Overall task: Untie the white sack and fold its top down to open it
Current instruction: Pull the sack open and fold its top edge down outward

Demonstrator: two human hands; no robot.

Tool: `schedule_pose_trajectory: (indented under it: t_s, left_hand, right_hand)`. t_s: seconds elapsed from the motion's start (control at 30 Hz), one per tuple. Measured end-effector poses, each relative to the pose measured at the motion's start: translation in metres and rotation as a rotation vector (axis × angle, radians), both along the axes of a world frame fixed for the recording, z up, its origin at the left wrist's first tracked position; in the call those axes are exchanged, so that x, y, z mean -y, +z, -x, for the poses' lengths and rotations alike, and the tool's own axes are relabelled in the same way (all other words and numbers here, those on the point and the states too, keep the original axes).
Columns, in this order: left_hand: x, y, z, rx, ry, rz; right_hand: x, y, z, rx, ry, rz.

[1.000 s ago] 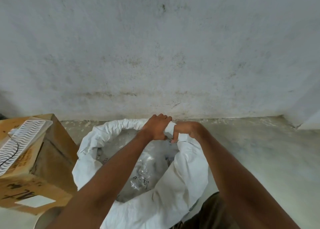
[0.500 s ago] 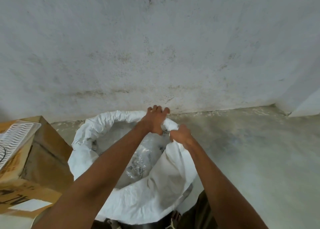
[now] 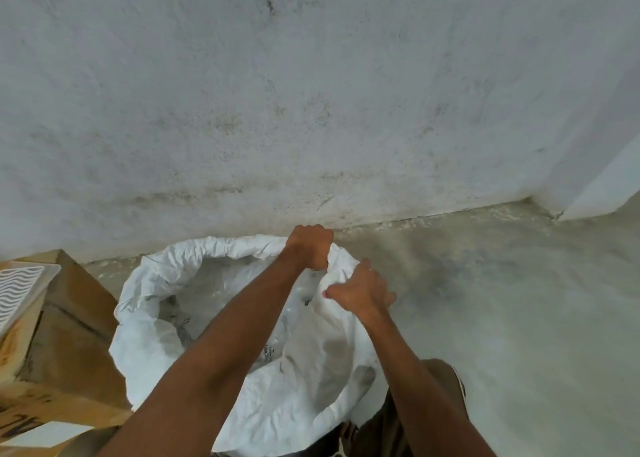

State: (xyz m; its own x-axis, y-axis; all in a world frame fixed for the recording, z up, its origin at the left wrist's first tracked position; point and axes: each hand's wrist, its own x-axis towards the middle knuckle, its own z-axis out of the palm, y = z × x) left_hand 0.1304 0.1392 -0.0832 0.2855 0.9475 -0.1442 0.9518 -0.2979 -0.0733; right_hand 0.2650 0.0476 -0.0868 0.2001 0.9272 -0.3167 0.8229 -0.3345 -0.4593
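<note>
My left hand's fingers [image 3: 313, 230] are curled tight around the rolled rim of the white sack [image 3: 152, 276], gripping it at about twelve o'clock on the sack's mouth. Starting from the far left at nine o'clock, I see a cardboard box [image 3: 74, 321] with a white wavy-patterned panel [image 3: 19, 287] lying on top of it. Just beside the box stands the sack, its top already rolled down into a thick collar, open, with clear plastic packets [image 3: 211, 283] showing inside. My left hand [image 3: 310, 250] holds the collar at its far edge, close to the wall [image 3: 311, 93]. At about two o'clock on the rim, my right hand [image 3: 360, 292] pinches the white fabric, thumb pointing inward, fingers folded over the outer side. Right of the sack lies bare concrete floor [image 3: 502, 301].
</note>
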Motion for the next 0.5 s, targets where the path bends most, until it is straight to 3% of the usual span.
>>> schedule_pose_trajectory:
  t_s: [0.03,0.17,0.27,0.33,0.4,0.5]
  left_hand:
    - [-0.001,0.000,0.000,-0.020,-0.003,0.021]
    - [-0.004,0.013,0.000,0.037,-0.086,0.205]
    - [0.005,0.017,0.000,0.108,-0.321,0.105]
    - [0.017,0.010,-0.005,0.254,-0.424,0.028]
    - [0.022,0.000,-0.009,0.360,-0.418,0.013]
    - [0.022,0.005,-0.017,0.183,-0.334,0.026]
  right_hand:
    - [0.004,-0.007,0.000,-0.045,-0.038,0.021]
    - [0.003,-0.014,-0.007,-0.538,-0.192,0.079]
    - [-0.008,-0.003,-0.018,-0.892,-0.192,0.144]
    - [-0.013,0.003,-0.026,-1.110,-0.210,0.257]
    - [-0.014,0.004,-0.032,-1.229,-0.234,0.329]
    - [-0.010,-0.002,-0.033,-1.226,-0.189,0.347]
